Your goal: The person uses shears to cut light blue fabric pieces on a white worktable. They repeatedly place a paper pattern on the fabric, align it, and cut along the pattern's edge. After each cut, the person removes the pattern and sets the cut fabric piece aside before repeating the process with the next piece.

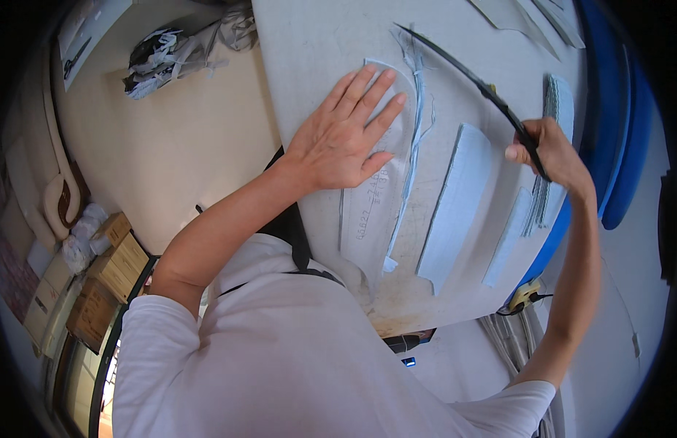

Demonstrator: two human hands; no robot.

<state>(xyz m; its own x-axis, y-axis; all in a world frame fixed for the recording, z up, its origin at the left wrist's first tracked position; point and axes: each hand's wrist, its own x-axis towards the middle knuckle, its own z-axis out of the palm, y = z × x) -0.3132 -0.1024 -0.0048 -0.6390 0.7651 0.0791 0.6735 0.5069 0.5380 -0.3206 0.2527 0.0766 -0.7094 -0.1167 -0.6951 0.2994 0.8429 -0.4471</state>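
My left hand (346,139) lies flat, fingers stretched out, over the upper part of a long pale pattern piece (368,219) with pencilled marks. A light-blue fabric edge shows around its rounded far end. Along its right side runs a thin, frayed blue fabric offcut (411,175). Farther right, my right hand (554,153) grips long dark shears (484,86) by the handles. Their tips point to the far left, above the offcut's far end; the blades look closed or nearly so. Beneath and beside that hand is a stack of layered blue fabric pieces (560,102).
A wide blue fabric strip (455,208) and a narrower one (508,237) lie on the white table (316,44). Pale sheets (514,22) rest at the far right. Bundled scraps (167,62) are on the floor at left. Blue rolls (616,124) stand beyond the right edge.
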